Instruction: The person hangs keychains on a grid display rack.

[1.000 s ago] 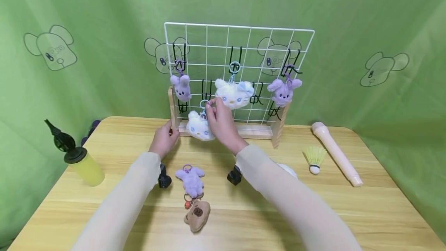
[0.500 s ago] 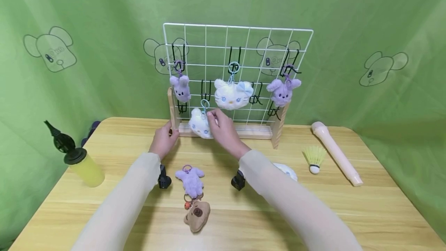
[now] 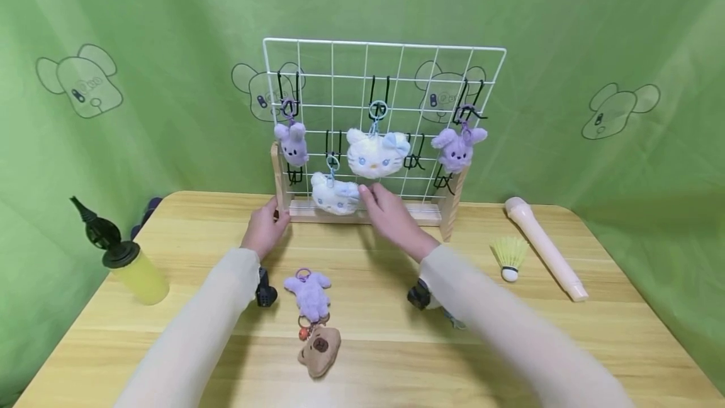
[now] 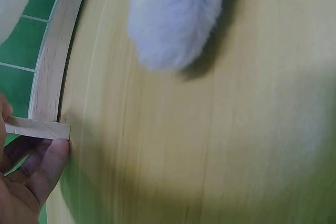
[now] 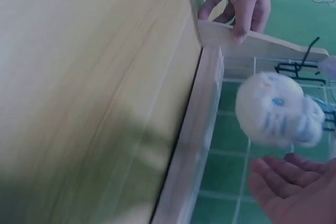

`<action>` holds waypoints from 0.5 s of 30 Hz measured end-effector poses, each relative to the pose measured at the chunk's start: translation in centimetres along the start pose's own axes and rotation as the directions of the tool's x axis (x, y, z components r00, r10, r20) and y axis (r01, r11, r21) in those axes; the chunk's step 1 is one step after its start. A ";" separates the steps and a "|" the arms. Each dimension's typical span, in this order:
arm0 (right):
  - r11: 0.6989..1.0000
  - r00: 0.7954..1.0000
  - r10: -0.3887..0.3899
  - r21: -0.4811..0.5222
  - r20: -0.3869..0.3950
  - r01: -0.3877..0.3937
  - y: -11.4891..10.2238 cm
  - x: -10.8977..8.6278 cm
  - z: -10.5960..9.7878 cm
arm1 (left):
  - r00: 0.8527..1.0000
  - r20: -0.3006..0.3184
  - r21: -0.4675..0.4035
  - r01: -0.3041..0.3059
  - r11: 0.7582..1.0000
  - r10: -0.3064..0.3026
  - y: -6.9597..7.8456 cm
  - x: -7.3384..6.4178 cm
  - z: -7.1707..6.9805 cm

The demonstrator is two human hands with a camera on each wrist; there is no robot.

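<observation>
Head view shows the right hand [image 3: 393, 216] with its grip loosely spread, pinching nothing, fingertips just beside the lower white cat plush [image 3: 331, 197]; right wrist view shows a gap between them. That plush hangs slightly tilted at a black hook [image 3: 326, 143] on the white wire rack [image 3: 385, 44], and the right hand sits toward four o'clock of it. Toward eight o'clock, the left hand [image 3: 265, 225] pinches the rack's wooden upright [image 3: 279, 172] between thumb and fingers, low, near the bench [image 3: 385, 370].

From the lower plush, the upper white cat plush [image 3: 374, 155] hangs between one and two, the left hanging purple plush [image 3: 292, 145] between ten and eleven, the right hanging purple plush [image 3: 455, 152] between two and three. Toward six o'clock lie a purple plush on the bench [image 3: 310, 298] and a brown bear plush [image 3: 320, 354]. Farther out stand a yellow bottle [image 3: 140, 279] at eight and, between three and four, a yellow shuttlecock [image 3: 510, 254] and a pink microphone [image 3: 546, 250].
</observation>
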State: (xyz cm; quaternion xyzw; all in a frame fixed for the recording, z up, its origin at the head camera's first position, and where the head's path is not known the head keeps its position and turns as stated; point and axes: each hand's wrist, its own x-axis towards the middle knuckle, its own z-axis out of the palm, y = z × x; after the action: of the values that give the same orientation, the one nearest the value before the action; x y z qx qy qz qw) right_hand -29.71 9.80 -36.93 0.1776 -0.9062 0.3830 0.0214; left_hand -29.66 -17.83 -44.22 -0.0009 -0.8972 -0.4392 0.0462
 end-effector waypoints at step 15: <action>0.978 0.971 -0.148 -0.115 0.185 0.171 6.8 -9.5 -7.7 | 1.000 0.010 -0.009 0.003 1.000 -0.003 0.0 0.0 0.0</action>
State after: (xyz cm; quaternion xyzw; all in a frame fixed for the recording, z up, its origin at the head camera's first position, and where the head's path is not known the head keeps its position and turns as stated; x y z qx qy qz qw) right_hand -23.86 22.51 -37.83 0.2814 -0.9104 0.3029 -0.0164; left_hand -29.67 -17.87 -44.24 -0.0018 -0.8954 -0.4434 0.0410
